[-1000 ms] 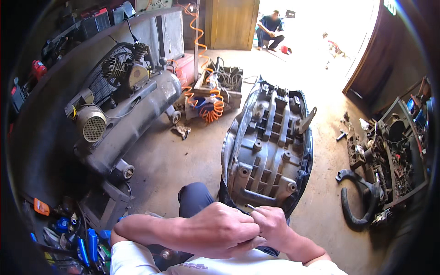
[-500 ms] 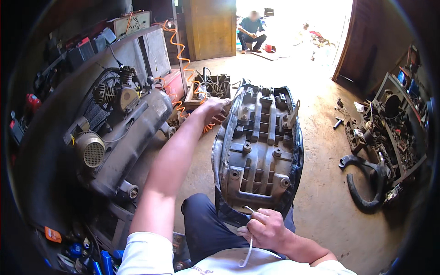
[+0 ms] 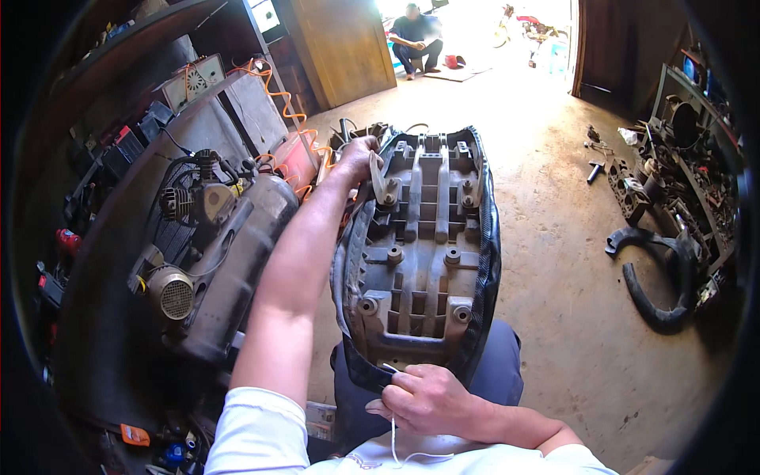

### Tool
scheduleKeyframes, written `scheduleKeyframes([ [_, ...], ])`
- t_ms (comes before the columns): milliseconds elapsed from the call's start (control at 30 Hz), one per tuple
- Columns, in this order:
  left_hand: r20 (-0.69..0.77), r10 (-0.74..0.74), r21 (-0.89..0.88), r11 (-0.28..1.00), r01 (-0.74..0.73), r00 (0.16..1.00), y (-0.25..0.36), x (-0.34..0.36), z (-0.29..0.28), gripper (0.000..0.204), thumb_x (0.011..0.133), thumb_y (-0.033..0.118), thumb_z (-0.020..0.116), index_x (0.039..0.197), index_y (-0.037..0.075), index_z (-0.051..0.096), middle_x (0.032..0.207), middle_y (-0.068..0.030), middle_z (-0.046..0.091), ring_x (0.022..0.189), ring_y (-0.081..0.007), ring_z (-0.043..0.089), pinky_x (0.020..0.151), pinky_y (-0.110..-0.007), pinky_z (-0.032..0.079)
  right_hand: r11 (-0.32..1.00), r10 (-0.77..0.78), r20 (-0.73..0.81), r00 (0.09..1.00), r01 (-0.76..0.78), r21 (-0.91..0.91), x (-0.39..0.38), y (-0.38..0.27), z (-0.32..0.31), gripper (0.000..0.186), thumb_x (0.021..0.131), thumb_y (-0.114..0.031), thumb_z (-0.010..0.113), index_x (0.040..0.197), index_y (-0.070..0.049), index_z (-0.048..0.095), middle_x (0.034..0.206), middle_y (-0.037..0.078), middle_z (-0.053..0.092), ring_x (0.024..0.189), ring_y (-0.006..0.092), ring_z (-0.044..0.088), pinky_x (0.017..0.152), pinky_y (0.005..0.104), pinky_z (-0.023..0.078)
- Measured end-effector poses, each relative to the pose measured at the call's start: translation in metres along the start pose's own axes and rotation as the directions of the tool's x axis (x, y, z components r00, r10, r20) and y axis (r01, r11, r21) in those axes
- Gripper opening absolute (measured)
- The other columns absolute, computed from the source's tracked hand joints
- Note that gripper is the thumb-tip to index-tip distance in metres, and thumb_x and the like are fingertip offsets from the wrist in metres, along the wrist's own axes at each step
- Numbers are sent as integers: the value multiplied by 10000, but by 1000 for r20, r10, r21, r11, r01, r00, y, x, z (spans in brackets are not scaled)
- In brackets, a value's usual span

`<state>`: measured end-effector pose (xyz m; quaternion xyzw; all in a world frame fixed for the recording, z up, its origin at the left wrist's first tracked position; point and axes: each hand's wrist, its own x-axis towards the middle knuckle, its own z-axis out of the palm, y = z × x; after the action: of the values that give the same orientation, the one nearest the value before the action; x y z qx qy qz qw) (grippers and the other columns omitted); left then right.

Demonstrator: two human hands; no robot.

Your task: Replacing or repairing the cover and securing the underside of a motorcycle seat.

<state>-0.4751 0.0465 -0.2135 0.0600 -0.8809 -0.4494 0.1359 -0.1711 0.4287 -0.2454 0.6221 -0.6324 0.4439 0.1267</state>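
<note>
In the near middle: a motorcycle seat [image 3: 424, 273] lies upside down, long side running near to far, its near end above the person's dark-trousered knees [image 3: 507, 360].
Seat underside: the grey ribbed base faces up, with round mounting bosses in pairs on its left and right; a dark cover [image 3: 492, 261] wraps around its edge, standing loose along the left side.
Left hand: stretched far along the left side, the hand [image 3: 362, 156] rests at the seat's far left edge with fingers bent; a light flat piece stands just beside them, and I cannot tell whether they grip it or the cover.
Right hand: at the seat's near end, the hand [image 3: 430, 398] is curled, thumb and fingers pinching a thin white cord [image 3: 393, 439].
Cord: a short end pokes out above the fingers toward the cover's near edge; the longer end hangs below and curves right across the white shirt.
Left side: an air compressor [image 3: 253, 229] with a caged electric motor [image 3: 172, 293]; farther off, an orange coiled hose [image 3: 299, 120].
Right side: a hammer [image 3: 595, 172] and a bent black tube [image 3: 637, 297] on the floor, near heaped metal parts.
Far doorway: a person [image 3: 416, 43] sits low beside a red container [image 3: 453, 61].
</note>
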Motion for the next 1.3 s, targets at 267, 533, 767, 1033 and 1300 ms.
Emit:
scheduleKeyframes([
  [267,343,-92,-252,950,186,935,41,-65,-33,378,966,226,771,1273,26,679,1036,-10,704,844,-83,632,738,-271,514,999,-32,-20,999,32,18,-1,9,7,384,893,-282,812,696,-106,533,613,13,441,525,178,525,498,328,451],
  [533,182,-223,-359,892,276,958,80,-170,-19,631,884,51,826,1440,-70,554,1150,-108,716,980,-140,699,846,-297,584,998,-53,27,998,54,-20,3,14,3,471,903,-287,809,656,-125,442,588,8,436,516,167,506,481,324,426],
  [767,-54,57,338,941,-36,997,70,-180,10,515,878,95,785,1346,-54,633,1177,-197,732,980,-301,742,880,-391,592,998,-64,46,997,62,24,3,17,15,411,926,-274,782,692,-112,486,602,5,453,537,154,533,494,314,455],
  [1033,-93,121,782,623,-3,988,107,-230,19,462,890,199,756,1283,-34,689,1214,-276,676,1126,-450,667,993,-505,529,998,-47,50,998,44,47,4,20,7,402,912,-279,786,692,-107,497,606,10,457,548,156,547,495,313,458],
  [1300,-89,-140,-140,982,127,986,92,-279,16,535,916,16,765,1422,-66,612,1196,-70,725,1025,-92,656,917,-266,540,999,-17,67,998,14,50,-1,25,13,396,892,-281,794,699,-110,494,623,15,464,552,177,544,509,317,442],
])
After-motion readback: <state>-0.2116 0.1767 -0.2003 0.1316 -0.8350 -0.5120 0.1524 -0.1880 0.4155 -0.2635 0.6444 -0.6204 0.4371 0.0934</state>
